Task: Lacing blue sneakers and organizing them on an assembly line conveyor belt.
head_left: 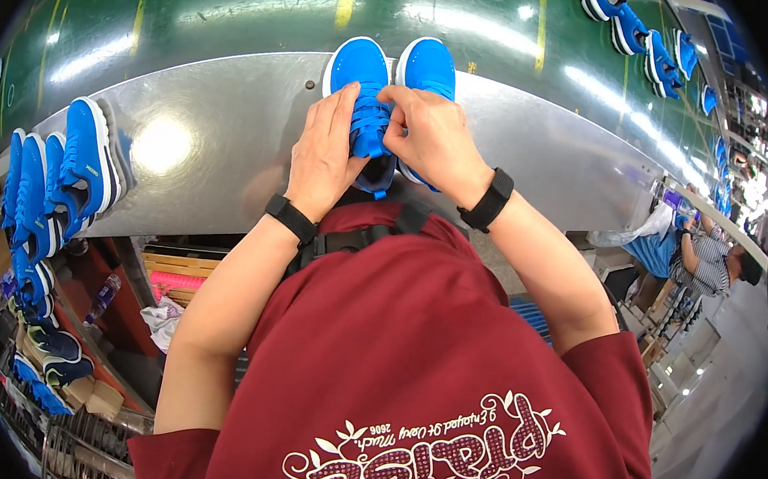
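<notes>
Two bright blue sneakers with white soles lie side by side in front of me, toes pointing away. Along the side of the left sneaker [361, 60] rests my left hand [320, 153], its fingers together on the upper and its thumb by the tongue, holding the shoe. My right hand [436, 135] is closed in a pinch at the blue shoelace [370, 117] of that same sneaker; its fingertips partly cover the lace. Behind my right hand, the right sneaker [427, 61] shows mostly its toe, the rest being hidden.
Both sneakers sit on a metal ledge [231, 131] beside a green conveyor belt [248, 21]. More blue sneakers [87, 161] stand at the left end. Others ride the belt at the far right [628, 30]. A person in a striped shirt [707, 262] works farther off at right.
</notes>
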`<state>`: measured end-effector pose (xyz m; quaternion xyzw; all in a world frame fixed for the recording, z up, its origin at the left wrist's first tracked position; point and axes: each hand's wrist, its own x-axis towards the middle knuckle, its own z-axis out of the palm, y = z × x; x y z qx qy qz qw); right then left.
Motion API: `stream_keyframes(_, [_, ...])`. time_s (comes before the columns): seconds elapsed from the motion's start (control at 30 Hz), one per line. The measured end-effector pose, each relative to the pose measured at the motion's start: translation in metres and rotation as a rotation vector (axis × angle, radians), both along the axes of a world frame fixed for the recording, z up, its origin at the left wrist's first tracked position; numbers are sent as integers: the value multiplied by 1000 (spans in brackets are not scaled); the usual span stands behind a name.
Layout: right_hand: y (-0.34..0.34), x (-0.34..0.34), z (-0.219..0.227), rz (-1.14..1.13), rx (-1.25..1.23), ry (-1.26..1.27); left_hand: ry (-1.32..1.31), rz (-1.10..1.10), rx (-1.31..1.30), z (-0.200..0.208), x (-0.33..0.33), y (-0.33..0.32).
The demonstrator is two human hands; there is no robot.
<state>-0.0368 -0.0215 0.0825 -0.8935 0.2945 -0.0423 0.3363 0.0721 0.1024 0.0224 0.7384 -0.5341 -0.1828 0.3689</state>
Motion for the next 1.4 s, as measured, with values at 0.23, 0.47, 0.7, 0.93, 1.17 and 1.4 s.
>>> stream_keyframes(0.23, [7,-12,2,71,-230,-110,25,6,13,4,-2,-1])
stream_keyframes(0.47, [-1,-19,30,250,-335,7,65,55,31,1,-3,1])
stream_keyframes(0.7, [22,-42,8,173,-348,41,65,115,-27,5,-6,3])
stream_keyframes(0.93, [22,-63,-2,7,-230,-90,-126,-49,-42,15,-6,-2])
stream_keyframes(1.17, [23,-65,-11,25,-271,-158,-182,-137,62,33,-2,-20])
stream_keyframes(1.4, [-3,-84,1,-463,56,-288,-158,23,-177,42,-17,12])
